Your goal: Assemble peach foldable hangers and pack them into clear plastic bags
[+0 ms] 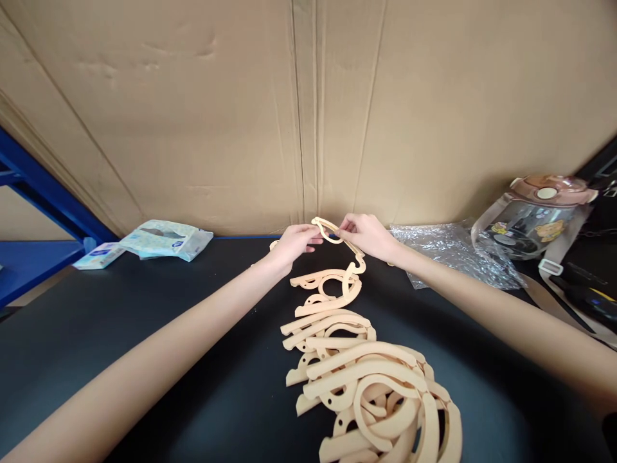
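A thin beige curved piece (332, 233) is pinched between the two hands at the far edge of the table, held just above the surface. The left hand (292, 243) is closed on its left end with thumb and fingertips, and the right hand (369, 233) is closed on its right end in the same way, so that the piece is spanned between them and neither hand is nearer to it than the other. Its long axis is seen to run left to right, tilting down toward the right, where a hooked end (359, 260) hangs below the right hand. Directly beneath and nearer the body, a line of like beige pieces (337, 334) is laid overlapping on the black table (144, 334), running from just under the hands back to a thicker heap (385, 405) at the near edge. To the left, well apart, a pale blue soft packet (166, 239) and a smaller packet (99, 256) are set by a blue frame (43, 193). To the right, crumpled clear plastic (448, 254) and a clear water bottle with a pink lid (533, 215) are lying. The table is backed by a wall of flattened cardboard (308, 103).
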`<state>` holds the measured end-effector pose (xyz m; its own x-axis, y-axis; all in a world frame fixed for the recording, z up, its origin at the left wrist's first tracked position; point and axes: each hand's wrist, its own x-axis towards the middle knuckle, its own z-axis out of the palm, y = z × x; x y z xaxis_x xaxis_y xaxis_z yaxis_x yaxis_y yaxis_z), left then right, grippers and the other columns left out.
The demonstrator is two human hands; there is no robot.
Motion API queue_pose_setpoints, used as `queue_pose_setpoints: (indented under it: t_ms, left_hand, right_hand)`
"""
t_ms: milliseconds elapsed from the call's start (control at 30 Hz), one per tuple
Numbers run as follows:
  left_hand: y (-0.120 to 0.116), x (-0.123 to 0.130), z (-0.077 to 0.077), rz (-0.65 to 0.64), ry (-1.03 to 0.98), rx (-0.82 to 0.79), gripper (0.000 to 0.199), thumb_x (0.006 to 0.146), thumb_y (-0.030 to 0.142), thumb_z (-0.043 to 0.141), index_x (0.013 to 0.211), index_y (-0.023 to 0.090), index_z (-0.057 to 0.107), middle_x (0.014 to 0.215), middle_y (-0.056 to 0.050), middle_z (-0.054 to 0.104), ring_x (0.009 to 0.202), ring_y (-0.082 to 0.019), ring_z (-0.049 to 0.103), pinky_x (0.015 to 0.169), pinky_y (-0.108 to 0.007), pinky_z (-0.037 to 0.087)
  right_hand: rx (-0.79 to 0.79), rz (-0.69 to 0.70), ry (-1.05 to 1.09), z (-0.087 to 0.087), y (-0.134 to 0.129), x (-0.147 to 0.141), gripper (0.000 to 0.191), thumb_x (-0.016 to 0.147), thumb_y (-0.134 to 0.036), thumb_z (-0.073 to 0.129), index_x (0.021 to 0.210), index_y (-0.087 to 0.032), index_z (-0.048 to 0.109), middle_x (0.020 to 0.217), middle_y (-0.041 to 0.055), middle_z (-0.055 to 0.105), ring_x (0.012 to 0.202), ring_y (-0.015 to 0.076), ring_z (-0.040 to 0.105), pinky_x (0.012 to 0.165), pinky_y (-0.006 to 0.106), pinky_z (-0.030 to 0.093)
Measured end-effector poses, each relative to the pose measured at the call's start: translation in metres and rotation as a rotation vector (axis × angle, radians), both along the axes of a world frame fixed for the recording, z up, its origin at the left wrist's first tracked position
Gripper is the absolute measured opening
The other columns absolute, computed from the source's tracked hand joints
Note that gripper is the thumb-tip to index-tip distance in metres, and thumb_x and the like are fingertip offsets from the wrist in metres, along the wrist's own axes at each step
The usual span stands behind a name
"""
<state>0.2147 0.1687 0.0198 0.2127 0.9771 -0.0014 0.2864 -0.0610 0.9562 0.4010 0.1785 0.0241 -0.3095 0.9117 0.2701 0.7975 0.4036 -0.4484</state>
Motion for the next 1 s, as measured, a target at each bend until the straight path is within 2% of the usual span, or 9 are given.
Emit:
queue_pose_setpoints:
  t_ms: [133,267,367,467,567,667,733,833,1000]
  left_hand:
    - [0.004,0.001,0.013,-0.106,-0.235,-0.062,0.029,0.083,0.043,0.057,0.095,0.018,0.066,0.102,-0.010,0.071,0.098,-0.019,0.064,0.082,-0.027,0.047]
    - [-0.001,-0.003,0.023,-0.113,-0.312,-0.067,0.024,0.083,0.038,0.063,0.090,0.016,0.066,0.081,-0.003,0.066,0.081,-0.014,0.062,0.075,-0.024,0.046]
    - [-0.007,-0.006,0.028,-0.090,-0.291,-0.061,0.019,0.084,0.034,0.061,0.083,0.015,0.064,0.058,0.004,0.046,0.055,-0.009,0.046,0.059,-0.021,0.040]
    - [-0.013,-0.005,0.035,-0.109,-0.228,-0.066,0.024,0.085,0.034,0.059,0.070,0.015,0.058,0.051,0.008,0.028,0.044,-0.007,0.026,0.045,-0.021,0.025]
    - [-0.016,-0.006,0.042,-0.156,-0.155,-0.070,0.029,0.086,0.034,0.058,0.063,0.017,0.052,0.051,0.008,0.022,0.043,-0.007,0.017,0.042,-0.022,0.014]
    - [-0.018,-0.008,0.048,-0.230,-0.084,-0.080,0.033,0.084,0.035,0.060,0.059,0.018,0.048,0.052,0.007,0.024,0.043,-0.006,0.018,0.043,-0.022,0.014]
    - [-0.019,-0.007,0.047,-0.247,-0.042,-0.071,0.033,0.085,0.035,0.058,0.058,0.018,0.046,0.053,0.006,0.025,0.043,-0.007,0.021,0.043,-0.022,0.017]
    - [-0.016,0.002,0.034,-0.151,0.021,0.001,0.035,0.092,0.034,0.047,0.060,0.019,0.042,0.052,0.006,0.028,0.043,-0.008,0.024,0.044,-0.023,0.020]
    - [-0.012,0.022,0.009,0.064,0.157,0.194,0.034,0.098,0.035,0.040,0.070,0.018,0.049,0.062,0.003,0.045,0.056,-0.012,0.043,0.057,-0.025,0.034]
  right_hand:
    - [0.009,-0.016,0.078,0.012,-0.003,-0.001,0.015,0.087,-0.032,0.053,0.083,-0.018,0.058,0.079,0.0029,0.070,0.068,0.0143,0.064,0.060,0.024,0.046]
    - [-0.005,0.027,0.074,0.015,-0.006,0.002,0.021,0.092,-0.037,0.045,0.091,-0.018,0.054,0.073,0.0009,0.068,0.058,0.0121,0.061,0.051,0.022,0.045]
    - [0.069,0.019,0.016,0.021,-0.010,0.004,0.019,0.095,-0.031,0.040,0.095,-0.017,0.052,0.078,0.0031,0.068,0.061,0.0126,0.061,0.054,0.023,0.042]
    - [0.190,0.033,-0.108,0.032,-0.015,0.005,0.016,0.096,-0.027,0.040,0.101,-0.017,0.052,0.083,0.0046,0.067,0.069,0.0159,0.060,0.058,0.026,0.035]
    - [0.247,0.098,-0.269,0.044,-0.017,0.005,0.013,0.095,-0.026,0.045,0.094,-0.018,0.055,0.083,0.0058,0.065,0.066,0.0180,0.057,0.055,0.029,0.024]
    - [0.269,0.190,-0.504,0.049,-0.018,0.006,0.012,0.092,-0.014,0.045,0.098,-0.018,0.055,0.087,0.0072,0.066,0.062,0.0168,0.056,0.054,0.030,0.018]
    - [0.243,0.208,-0.588,0.048,-0.019,0.006,0.023,0.088,-0.005,0.043,0.104,-0.018,0.053,0.088,0.0074,0.066,0.060,0.0166,0.056,0.054,0.030,0.016]
    - [0.160,0.150,-0.495,0.040,-0.019,0.001,0.026,0.086,-0.003,0.042,0.105,-0.017,0.053,0.075,0.0064,0.065,0.057,0.0177,0.055,0.053,0.030,0.017]
    - [-0.031,0.111,-0.219,0.024,-0.010,-0.008,0.022,0.097,-0.021,0.032,0.092,-0.019,0.054,0.055,0.0005,0.057,0.044,0.0143,0.050,0.047,0.025,0.028]
